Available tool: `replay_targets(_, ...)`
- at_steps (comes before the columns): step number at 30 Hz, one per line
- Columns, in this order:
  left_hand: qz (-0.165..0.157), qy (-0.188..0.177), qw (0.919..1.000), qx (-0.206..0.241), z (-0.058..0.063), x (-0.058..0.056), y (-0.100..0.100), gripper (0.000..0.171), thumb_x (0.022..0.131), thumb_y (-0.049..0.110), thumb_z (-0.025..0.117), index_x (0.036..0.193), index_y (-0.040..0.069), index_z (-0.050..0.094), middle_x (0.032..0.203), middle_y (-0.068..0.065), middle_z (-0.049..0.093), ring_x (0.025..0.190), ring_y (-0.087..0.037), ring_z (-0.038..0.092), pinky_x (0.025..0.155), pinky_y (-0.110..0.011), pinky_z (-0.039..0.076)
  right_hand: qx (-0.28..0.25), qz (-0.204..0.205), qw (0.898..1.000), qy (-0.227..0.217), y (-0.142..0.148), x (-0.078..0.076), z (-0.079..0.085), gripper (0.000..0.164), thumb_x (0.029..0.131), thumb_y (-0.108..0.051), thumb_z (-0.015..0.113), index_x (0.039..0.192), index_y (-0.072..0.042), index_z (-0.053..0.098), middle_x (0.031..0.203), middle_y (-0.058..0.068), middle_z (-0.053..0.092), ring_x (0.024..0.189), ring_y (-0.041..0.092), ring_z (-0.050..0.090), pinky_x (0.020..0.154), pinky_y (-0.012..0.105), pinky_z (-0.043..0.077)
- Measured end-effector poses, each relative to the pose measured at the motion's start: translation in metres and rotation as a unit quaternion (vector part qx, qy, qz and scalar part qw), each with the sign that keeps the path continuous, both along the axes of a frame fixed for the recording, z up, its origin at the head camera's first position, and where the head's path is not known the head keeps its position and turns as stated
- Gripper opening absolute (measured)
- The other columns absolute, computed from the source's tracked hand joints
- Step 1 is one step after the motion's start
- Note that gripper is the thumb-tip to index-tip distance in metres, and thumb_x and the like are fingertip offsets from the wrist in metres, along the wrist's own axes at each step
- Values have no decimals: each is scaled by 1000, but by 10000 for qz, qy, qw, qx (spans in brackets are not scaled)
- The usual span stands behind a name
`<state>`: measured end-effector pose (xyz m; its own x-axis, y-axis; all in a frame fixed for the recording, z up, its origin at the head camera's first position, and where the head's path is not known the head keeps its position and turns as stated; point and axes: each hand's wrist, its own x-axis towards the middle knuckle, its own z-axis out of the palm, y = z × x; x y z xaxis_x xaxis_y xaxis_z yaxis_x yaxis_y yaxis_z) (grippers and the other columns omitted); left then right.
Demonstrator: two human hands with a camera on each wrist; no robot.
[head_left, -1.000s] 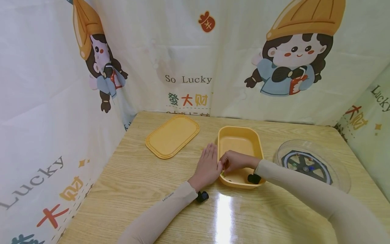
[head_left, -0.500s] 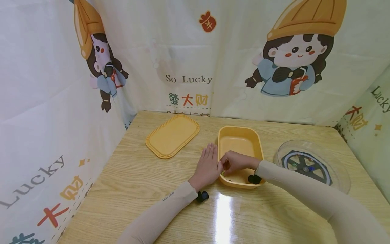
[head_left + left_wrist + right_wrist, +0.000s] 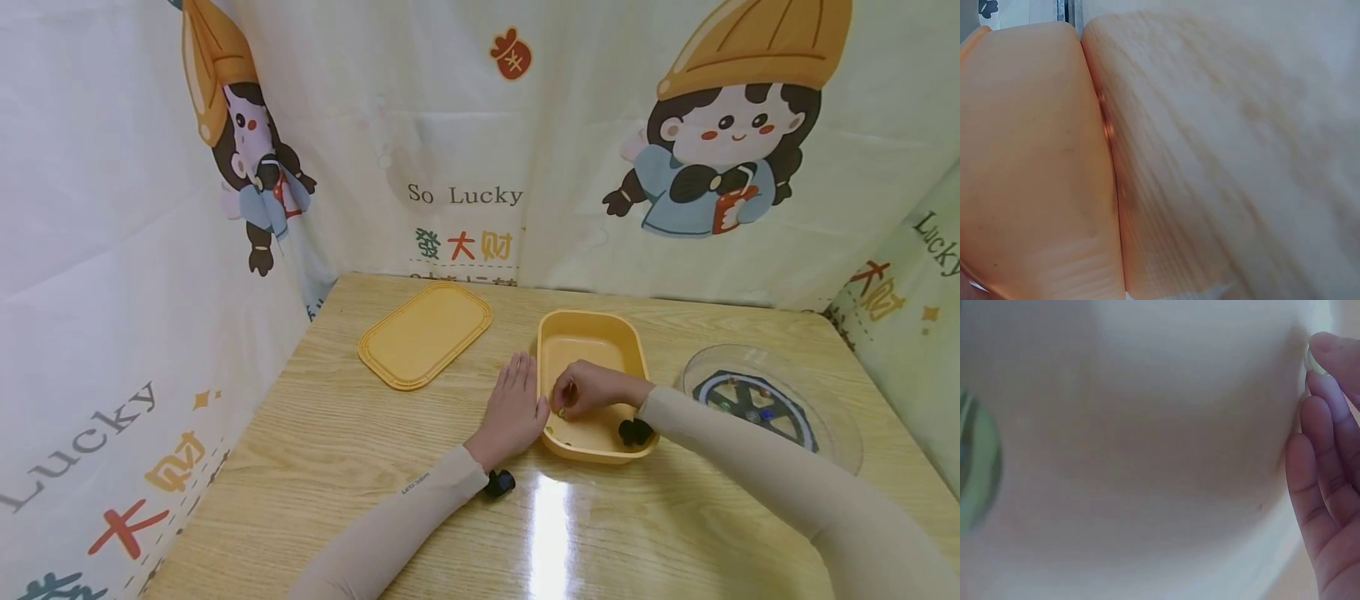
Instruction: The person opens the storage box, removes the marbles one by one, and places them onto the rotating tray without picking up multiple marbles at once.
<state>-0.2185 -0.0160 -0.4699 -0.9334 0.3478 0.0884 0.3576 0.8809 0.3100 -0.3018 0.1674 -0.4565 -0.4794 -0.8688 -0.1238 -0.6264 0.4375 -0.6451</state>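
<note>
My right hand (image 3: 587,390) is inside the yellow plastic bin (image 3: 592,457), pinching a small glass marble (image 3: 1315,364) between thumb and index finger. The marble looks pale and greenish. A little below that hand, several more small marbles (image 3: 550,430) lie on the bin's floor. Close to the right wrist camera, a green-streaked marble (image 3: 979,465) is cut off by the left edge. My left hand (image 3: 512,408) rests with straight fingers along the bin's left outer wall. The left wrist view shows the bin's side (image 3: 1035,156) but hardly any of the hand.
A yellow lid (image 3: 424,336) lies flat on the wooden table (image 3: 330,417), left of the bin. To the right stands a round clear tray (image 3: 840,433) with a black wheel pattern (image 3: 757,408) and several coloured marbles. A printed curtain (image 3: 570,167) hangs behind the table.
My right hand has moved slightly right and up from the bin's left wall, with a marble now visible at its fingertips. The left hand has stayed in place.
</note>
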Motion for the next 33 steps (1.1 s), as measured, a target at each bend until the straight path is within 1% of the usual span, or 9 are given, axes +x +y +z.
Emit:
replay_targets(5,-20,46,10000,-28,1,1,0,62,100,30,33,149,-3,15,156,-19,15,147,-31,11,119,-42,13,60,-69,9998,186,1,-3,0,9,72,-2,74,77,-9,71,74,-2,70,69,0,58,66,19,52)
replay_targets(9,-37,30,10000,-14,1,1,0,62,100,30,34,149,-3,16,156,-19,15,147,-31,12,119,-42,14,34,-148,9992,378,1,-2,5,9,72,-4,74,77,-10,70,74,-4,69,69,1,59,66,19,52)
replay_targets(14,-26,10,9999,-106,1,0,0,62,100,31,33,149,-2,15,156,-19,15,147,-30,11,119,-42,14,-240,-226,9978,573,0,0,18,9,73,-3,73,79,-8,70,76,-1,69,72,4,61,69,22,54)
replay_targets(20,-37,-9,9998,-189,1,0,0,62,100,32,29,149,-2,14,157,-19,15,147,-30,10,119,-42,13,-534,-383,9961,584,-1,3,34,9,75,-4,74,83,-8,71,81,1,71,77,11,65,73,33,56)
replay_targets(22,-38,-39,9999,-150,1,0,0,62,100,32,30,149,-2,14,157,-19,14,147,-29,9,119,-42,13,-575,-441,9954,624,-1,4,40,10,76,-5,75,85,-8,71,83,2,71,78,13,65,74,37,56)
replay_targets(27,-30,-133,9999,-1,1,0,1,63,100,32,32,149,-2,13,157,-19,13,147,-27,5,120,-42,11,-735,-514,9934,710,4,5,56,10,78,-4,73,88,-4,71,86,4,71,80,20,65,75,40,55)
replay_targets(28,-30,-143,9999,4,1,0,1,63,100,32,32,150,-1,12,157,-19,13,147,-27,4,120,-42,11,-782,-540,9928,729,5,6,60,10,78,-4,73,88,-4,71,86,4,70,80,22,65,75,40,55)
replay_targets(33,-51,-106,9999,-26,0,0,0,63,100,31,32,149,-2,12,157,-19,13,147,-28,4,120,-42,11,-916,-857,9873,975,16,7,77,10,78,-8,75,86,-12,71,85,-1,70,79,22,65,75,27,54)
